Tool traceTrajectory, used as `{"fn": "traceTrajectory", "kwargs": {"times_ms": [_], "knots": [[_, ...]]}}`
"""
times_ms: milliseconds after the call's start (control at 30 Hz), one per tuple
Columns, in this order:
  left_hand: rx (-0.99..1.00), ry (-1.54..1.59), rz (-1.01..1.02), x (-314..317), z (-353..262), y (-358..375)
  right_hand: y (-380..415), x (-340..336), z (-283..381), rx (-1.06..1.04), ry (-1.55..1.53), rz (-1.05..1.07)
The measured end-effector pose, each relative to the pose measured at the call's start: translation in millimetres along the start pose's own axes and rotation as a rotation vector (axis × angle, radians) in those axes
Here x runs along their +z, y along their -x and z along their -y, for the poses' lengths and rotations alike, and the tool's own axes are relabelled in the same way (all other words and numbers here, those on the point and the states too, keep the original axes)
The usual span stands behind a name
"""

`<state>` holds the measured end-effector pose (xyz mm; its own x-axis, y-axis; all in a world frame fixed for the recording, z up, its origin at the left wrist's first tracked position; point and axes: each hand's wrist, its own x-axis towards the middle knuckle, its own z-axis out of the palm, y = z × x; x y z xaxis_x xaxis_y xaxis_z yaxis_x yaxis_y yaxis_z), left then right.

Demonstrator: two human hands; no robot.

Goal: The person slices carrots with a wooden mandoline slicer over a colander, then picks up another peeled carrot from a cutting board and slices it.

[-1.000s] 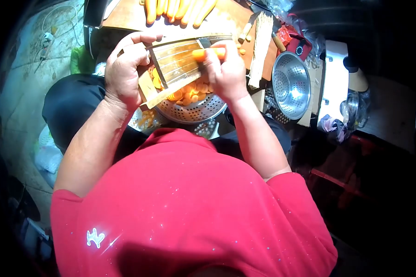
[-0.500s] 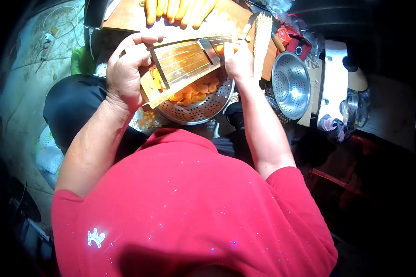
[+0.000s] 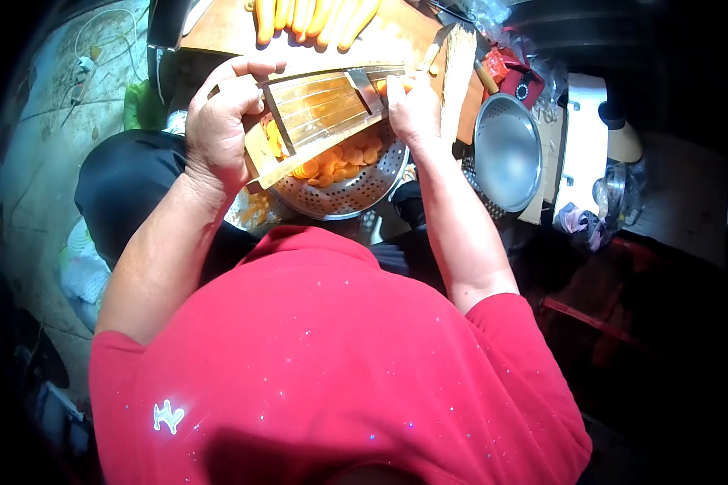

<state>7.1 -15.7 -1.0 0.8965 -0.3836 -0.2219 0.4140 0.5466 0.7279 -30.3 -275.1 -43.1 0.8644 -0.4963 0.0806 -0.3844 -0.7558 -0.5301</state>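
Slicing: my left hand [image 3: 218, 129] clamps slicer [image 3: 319, 109] above colander [image 3: 356, 182]; right hand [image 3: 412, 105] grips carrot [image 3: 392, 83]; I'd keep fingertips high.

Short-sleeved red shirt [image 3: 332, 356], white emblem [image 3: 167, 416]

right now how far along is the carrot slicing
Done: a pile of carrot slices lies in the perforated colander. In hand: the left hand grips the wooden mandoline slicer over it, while the right hand presses a carrot stub on the board. Left: several whole peeled carrots wait on the cutting board.
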Motion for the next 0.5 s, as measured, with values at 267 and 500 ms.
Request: {"fn": "traceTrajectory", "kwargs": {"times_ms": [267,500], "knots": [[-0.023,0.028,-0.024,2.9,1.2,2.4,46.3,-14.1,52.3,-0.162,-0.089,0.104],[-0.003,0.021,-0.003,1.0,0.3,0.6,4.7,0.0,-0.5,-0.017,0.036,0.094]]}}
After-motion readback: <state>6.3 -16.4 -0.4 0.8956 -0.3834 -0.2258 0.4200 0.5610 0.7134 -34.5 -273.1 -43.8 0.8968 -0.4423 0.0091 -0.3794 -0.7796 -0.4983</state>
